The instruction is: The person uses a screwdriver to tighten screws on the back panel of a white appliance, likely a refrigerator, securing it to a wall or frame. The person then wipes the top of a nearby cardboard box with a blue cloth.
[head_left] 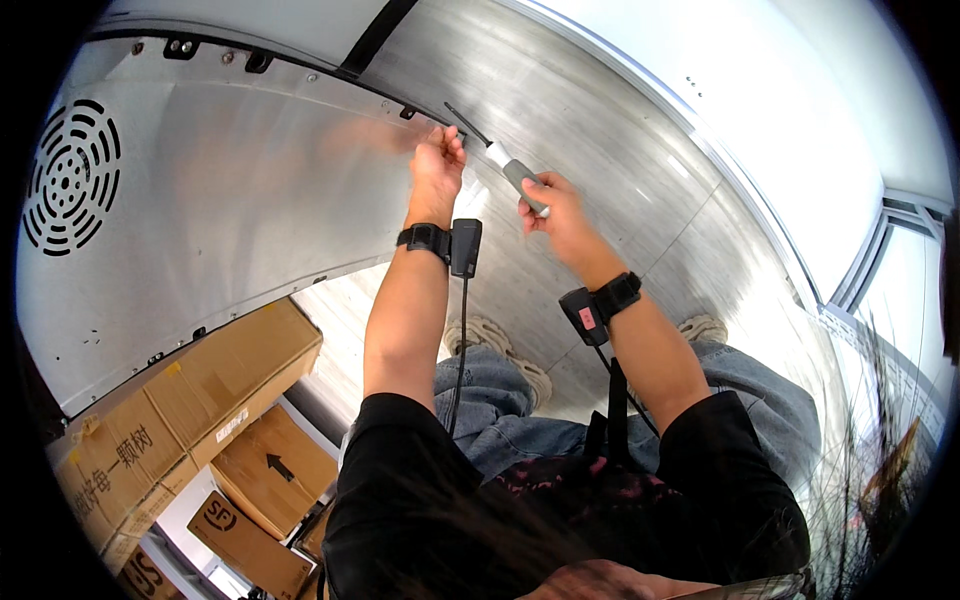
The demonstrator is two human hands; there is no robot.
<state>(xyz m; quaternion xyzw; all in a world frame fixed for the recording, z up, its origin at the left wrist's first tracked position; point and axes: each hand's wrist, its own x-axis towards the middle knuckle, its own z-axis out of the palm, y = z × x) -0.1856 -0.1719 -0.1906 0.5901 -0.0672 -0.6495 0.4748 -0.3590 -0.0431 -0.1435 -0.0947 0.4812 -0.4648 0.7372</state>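
My right hand (pixel 560 212) is closed around the grey and white handle of a screwdriver (pixel 517 174). Its thin dark shaft points up and to the left, past the far right corner of a large metal panel (pixel 250 185). At that corner is my left hand (pixel 437 168), its fingers curled in against the panel's edge. What those fingers hold, if anything, is hidden. Along the panel's far edge run small dark brackets (pixel 258 63) and screws. Round vent slots (pixel 68 180) are cut into its left part.
Several cardboard boxes (pixel 235 375) are stacked at the lower left, below the panel's near edge. To the right, a long white wall or cabinet front (pixel 800 130) borders the grey wood-look floor (pixel 600 110). Cables (pixel 461 340) hang from the dark devices on both my wrists.
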